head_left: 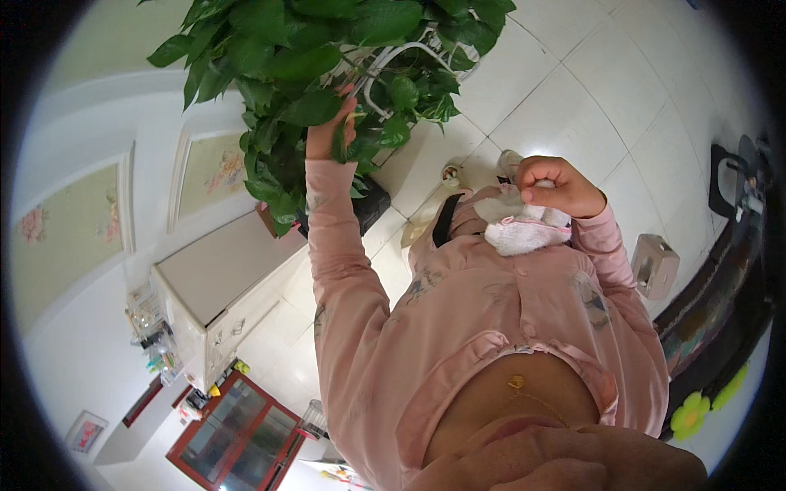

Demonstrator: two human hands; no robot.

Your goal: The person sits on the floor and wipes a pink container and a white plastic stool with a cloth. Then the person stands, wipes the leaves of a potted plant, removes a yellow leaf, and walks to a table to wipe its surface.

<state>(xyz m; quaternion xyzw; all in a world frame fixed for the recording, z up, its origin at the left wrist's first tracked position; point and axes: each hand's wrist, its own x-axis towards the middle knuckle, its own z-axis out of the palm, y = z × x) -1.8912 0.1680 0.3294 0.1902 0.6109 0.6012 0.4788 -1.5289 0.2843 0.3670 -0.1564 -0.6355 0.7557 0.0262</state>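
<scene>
My left hand (331,132) reaches into a leafy green pothos plant (288,67). Leaves cover much of its fingers, so what they grip is hidden. Beside those fingers, a curved white metal frame (393,54) shows among the foliage. My right hand (562,187) is closed around a bunched white cloth (528,236) with pink edging, held in front of my waist. The cloth hangs below the fist, apart from the plant.
A cabinet with a beige top (227,270) stands along the left wall, near a black box (373,205) under the plant. Pale floor tiles (559,116) lie ahead. To the right are a beige plastic stool (657,267) and a dark sofa (706,313).
</scene>
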